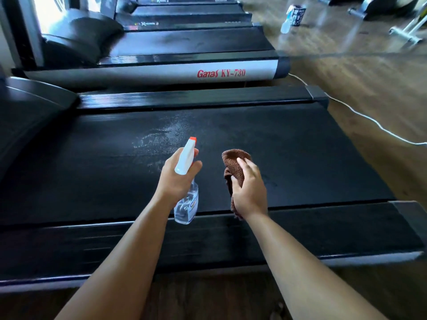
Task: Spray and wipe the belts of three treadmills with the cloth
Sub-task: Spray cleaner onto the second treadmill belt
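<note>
Left hand (179, 179): curled round the neck of the spray bottle, one finger up by the orange trigger, held above the near half of the belt.
Spray bottle (186, 204): clear body with a label, white head, orange nozzle tip. It is nearly upright, with the nozzle aimed away toward the belt's far edge and the base hanging over the near edge.
Right hand (250, 190): thumb and fingers closed over the bunched cloth, just right of the bottle but apart from it.
Cloth (235, 162): brown terry, crumpled. It sticks out past the fingertips and below the wrist, over the belt close to its near edge. Whether it touches the belt cannot be told.
Near side rail (323, 232): black, running across under both forearms.
Nearest belt (288, 146): black, stretching left to right across the view.
Wet patch (157, 137): pale speckled film on the belt, beyond the nozzle and toward the far edge.
Second treadmill (161, 72): silver side rail with red "Ganas KY-730" lettering. Its dark belt (184, 42) shows dull smears.
Third treadmill (184, 11): further back, blurred.
White cable (369, 118): lying on the wooden floor (369, 77) past the nearest treadmill's right end.
Floor bottle (286, 21): pale and blurred, on the floor at the far right beside a dark printed container.
</note>
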Demonstrator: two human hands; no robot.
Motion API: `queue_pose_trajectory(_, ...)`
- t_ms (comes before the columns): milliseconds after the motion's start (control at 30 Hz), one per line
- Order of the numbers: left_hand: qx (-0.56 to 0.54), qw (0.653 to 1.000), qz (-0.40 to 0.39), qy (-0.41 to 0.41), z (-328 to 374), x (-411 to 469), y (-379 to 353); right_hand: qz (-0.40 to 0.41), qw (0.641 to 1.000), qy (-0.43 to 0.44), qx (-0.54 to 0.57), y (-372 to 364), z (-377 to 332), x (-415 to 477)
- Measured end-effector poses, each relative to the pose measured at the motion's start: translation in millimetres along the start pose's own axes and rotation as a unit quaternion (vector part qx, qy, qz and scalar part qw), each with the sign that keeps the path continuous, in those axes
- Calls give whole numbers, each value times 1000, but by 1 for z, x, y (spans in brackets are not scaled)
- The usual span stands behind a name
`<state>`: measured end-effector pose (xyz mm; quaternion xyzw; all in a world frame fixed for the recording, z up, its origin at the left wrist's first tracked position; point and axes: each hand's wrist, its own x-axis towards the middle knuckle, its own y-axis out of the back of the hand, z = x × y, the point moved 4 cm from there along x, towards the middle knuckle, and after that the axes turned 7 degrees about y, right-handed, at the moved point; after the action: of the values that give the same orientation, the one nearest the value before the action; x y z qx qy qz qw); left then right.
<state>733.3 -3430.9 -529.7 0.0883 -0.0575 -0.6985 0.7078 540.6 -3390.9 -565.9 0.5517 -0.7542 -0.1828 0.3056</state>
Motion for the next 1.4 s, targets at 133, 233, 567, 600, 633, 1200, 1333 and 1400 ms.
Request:
queue_pose_trajectory(133,-1,1000,3,-7,15,-34,11,17,1000,6,-9,24,-18,-29)
queue_pose_trajectory(233,-2,1000,3,-24,28,-61,19,29,999,17,-9,38,-36,-49)
queue_pose_trajectory(567,-6,998,-3,-59,53,-113,42,48,998,45,-4,55,-80,-94)
queue_pose_trajectory(600,-8,998,-2,-59,51,-115,44,47,998,46,-2,53,-80,-97)
queue_pose_trajectory(633,-8,998,1,-57,49,-117,45,44,998,46,1,51,-79,-100)
queue_pose_trajectory(1200,1,999,51,1,-15,-109,88,-43,998,50,16,-44,-63,-93)
queue_pose_trajectory(1333,-24,997,72,19,-33,-94,104,-76,996,51,19,-83,-56,-87)
queue_pose_trajectory(1400,-33,996,83,25,-41,-88,110,-91,995,49,15,-102,-53,-83)
